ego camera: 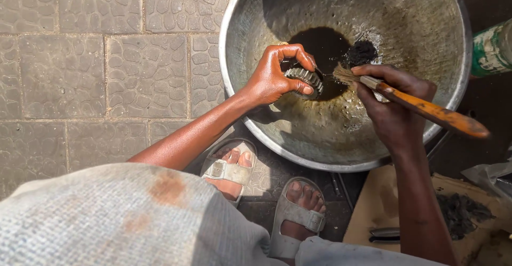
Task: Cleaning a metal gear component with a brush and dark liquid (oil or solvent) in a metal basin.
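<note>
Gear (pixel 305 79) half-hidden by left fingers (pixel 290 53)

So there's a small metal gear (pixel 304 79), toothed all around the edge, grey and greasy looking, held tilted on its side above the dark puddle in the bottom of a big metal basin (pixel 426 26). Right next to it is a paintbrush (pixel 410 102) with an orange wooden handle, worn and stained dark, lying almost level, its frayed tan bristles pointing left and just about touching the gear.
</note>
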